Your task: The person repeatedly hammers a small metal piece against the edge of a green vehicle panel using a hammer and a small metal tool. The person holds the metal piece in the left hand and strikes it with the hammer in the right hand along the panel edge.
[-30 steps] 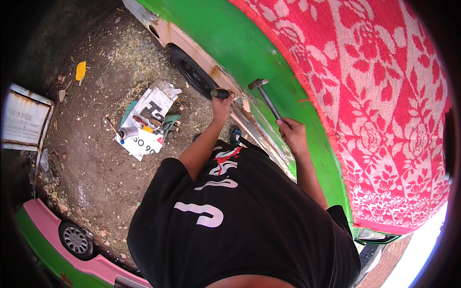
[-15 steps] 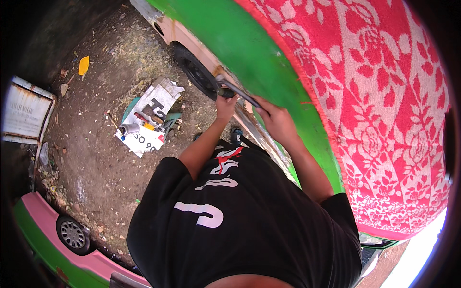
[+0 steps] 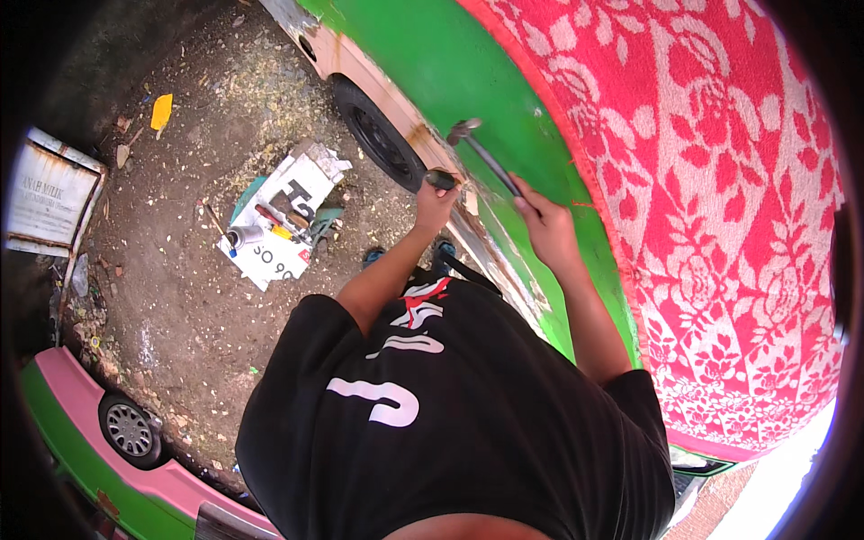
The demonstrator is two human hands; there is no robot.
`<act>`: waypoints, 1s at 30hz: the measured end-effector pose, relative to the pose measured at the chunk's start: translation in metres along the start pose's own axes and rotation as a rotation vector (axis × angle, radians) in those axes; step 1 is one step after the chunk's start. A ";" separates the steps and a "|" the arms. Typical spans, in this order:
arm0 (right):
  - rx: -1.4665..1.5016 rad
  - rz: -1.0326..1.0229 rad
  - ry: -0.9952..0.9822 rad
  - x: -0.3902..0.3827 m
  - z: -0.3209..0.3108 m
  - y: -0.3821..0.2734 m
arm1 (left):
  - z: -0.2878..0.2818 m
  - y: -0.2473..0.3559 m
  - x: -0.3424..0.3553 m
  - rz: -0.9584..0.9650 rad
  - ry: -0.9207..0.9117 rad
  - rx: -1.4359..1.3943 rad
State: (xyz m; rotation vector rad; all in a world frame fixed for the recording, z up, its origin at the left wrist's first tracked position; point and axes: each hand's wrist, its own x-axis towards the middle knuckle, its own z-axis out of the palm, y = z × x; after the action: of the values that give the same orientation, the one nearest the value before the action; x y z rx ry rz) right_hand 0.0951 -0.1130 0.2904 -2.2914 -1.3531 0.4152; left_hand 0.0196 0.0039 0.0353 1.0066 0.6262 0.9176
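Observation:
My right hand is closed around the handle of a hammer. The hammer's head is raised beyond my left hand, in front of the green car body. My left hand grips a short dark piece with a rounded end, held against or close to the car's pale, rust-marked lower panel. Whether that piece touches the panel cannot be made out. Just past it is the car's black wheel.
Left of me, a white printed sheet lies on the dirt ground with a spray can and several hand tools on it. A red floral cloth covers the car's top. Another pink and green car stands at lower left.
The hammer's head has swung up and to the right, away from the dark piece in my left hand. My right hand has risen with it; my left hand has shifted slightly.

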 end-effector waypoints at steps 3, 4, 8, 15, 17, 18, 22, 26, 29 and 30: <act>0.254 0.143 0.092 -0.008 -0.006 0.004 | -0.009 0.001 0.011 0.007 0.050 -0.085; 0.308 0.203 0.094 -0.012 -0.008 0.004 | -0.011 -0.001 0.012 0.003 0.027 -0.115; 0.414 0.366 0.094 -0.022 -0.012 0.005 | -0.015 0.002 0.013 0.009 0.029 -0.014; 0.411 0.367 0.097 -0.038 0.001 0.015 | -0.010 0.008 0.013 0.037 -0.009 -0.128; 0.426 0.368 0.096 -0.040 0.002 0.015 | -0.011 0.008 0.011 0.013 -0.010 -0.139; 0.434 0.368 0.095 -0.041 0.003 0.016 | -0.012 0.006 0.011 0.000 -0.012 -0.141; 0.424 0.365 0.084 -0.043 0.002 0.015 | -0.012 0.000 0.011 -0.002 -0.017 -0.197; 0.442 0.381 0.087 -0.044 0.000 0.012 | -0.008 0.002 0.008 -0.017 0.005 -0.186; 0.441 0.378 0.084 -0.043 -0.003 0.011 | -0.005 0.003 0.008 -0.013 0.018 -0.095; 0.437 0.380 0.078 -0.045 -0.003 0.010 | -0.006 0.003 0.005 -0.025 0.029 -0.085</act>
State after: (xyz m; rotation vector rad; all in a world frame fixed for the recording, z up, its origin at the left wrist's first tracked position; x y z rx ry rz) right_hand 0.0828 -0.1570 0.2889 -2.1531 -0.6961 0.6610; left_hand 0.0159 0.0116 0.0353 0.9096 0.6178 0.9305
